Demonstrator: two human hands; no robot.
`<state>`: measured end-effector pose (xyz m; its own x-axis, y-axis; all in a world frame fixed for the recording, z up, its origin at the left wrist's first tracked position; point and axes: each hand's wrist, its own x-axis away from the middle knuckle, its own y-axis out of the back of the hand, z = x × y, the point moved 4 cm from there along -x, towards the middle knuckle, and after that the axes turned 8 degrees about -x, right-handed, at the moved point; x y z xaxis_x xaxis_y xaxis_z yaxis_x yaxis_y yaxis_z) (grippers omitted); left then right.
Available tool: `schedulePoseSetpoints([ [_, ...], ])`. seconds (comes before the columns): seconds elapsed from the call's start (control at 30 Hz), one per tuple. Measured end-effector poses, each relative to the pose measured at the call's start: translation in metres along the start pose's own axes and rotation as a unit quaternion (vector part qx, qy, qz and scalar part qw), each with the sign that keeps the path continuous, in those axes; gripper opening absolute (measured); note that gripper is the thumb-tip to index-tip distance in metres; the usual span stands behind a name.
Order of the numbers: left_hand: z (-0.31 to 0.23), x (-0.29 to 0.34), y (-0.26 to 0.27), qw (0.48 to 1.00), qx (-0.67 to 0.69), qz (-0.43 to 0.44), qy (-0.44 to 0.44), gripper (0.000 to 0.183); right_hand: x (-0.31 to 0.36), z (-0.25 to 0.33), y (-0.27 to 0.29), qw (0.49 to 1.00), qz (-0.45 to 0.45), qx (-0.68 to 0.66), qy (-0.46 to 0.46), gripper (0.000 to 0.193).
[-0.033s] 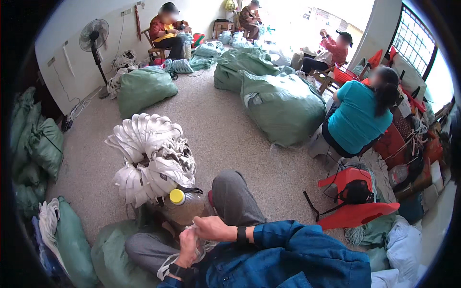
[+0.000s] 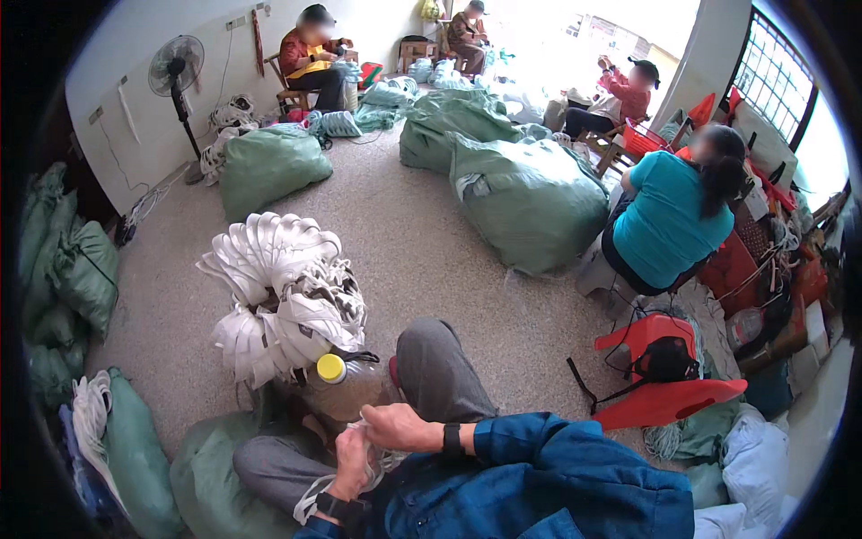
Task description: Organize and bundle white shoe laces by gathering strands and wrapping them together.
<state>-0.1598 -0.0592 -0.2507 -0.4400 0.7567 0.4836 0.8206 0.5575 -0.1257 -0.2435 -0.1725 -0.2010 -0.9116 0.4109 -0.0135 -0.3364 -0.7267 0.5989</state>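
In front of my lap my two hands are close together, fingers closed. My left hand [image 2: 352, 460] grips white cord [image 2: 312, 499], which loops down past its wrist. Just above and to the right, my right hand [image 2: 397, 426] pinches the same white cord near the left fingertips. The cord's ends inside the fingers are hidden. Beyond my knees a ring-shaped pile of white curved pieces, which look like shoe uppers [image 2: 274, 256], lies on the floor. A jar with a yellow lid [image 2: 331, 367] stands at the pile's near edge.
Green sacks [image 2: 530, 202] lie ahead, with another sack [image 2: 274, 166] farther left and more sacks [image 2: 85, 269] along the left side. A person in a teal shirt [image 2: 669, 220] sits at right, near a red plastic stool [image 2: 664, 404]. Several people work farther back; a fan [image 2: 177, 67] stands at the wall.
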Motion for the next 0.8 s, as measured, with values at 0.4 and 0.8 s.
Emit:
schedulePoseSetpoints([
  [0.4, -0.035, 0.003, 0.008, 0.988, 0.023, 0.117, 0.101, 0.025, 0.007, -0.004, 0.006, 0.957, 0.070, -0.280, 0.024, 0.019],
  [0.8, -0.055, 0.025, 0.002, 0.932, -0.146, 0.270, 0.196, 0.023, 0.021, 0.023, 0.030, 0.920, 0.254, -0.010, 0.298, 0.016],
])
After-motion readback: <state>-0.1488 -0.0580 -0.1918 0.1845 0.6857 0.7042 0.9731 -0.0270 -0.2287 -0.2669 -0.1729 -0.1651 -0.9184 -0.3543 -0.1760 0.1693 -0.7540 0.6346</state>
